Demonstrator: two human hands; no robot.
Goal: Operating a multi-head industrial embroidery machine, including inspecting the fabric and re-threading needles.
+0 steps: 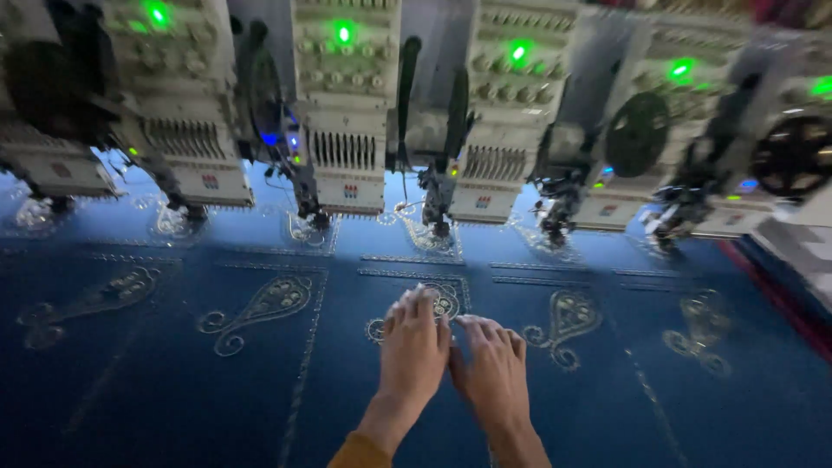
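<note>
Head view: both hands (451, 351) flat on blue embroidered fabric (173, 390) w/ paisley motif (433, 303)

row of embroidery machine heads (347, 130) blocking the far side, needles low over blue cloth (173, 381), open flat cloth left and right of both hands, red edge (780, 295) at right

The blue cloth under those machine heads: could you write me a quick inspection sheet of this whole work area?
Surface: dark blue fabric stretched flat, stitched with pale paisley motifs in rows.
Job's things: the paisley motif partly covered by the fingertips.
Clutter: nothing seen.
Hands: left hand and right hand lie flat on the fabric, side by side, holding nothing.
Cables: thin wires near the blue-lit machine head.
Surroundings: a row of embroidery heads with green lamps; a red strip along the right edge.
</note>
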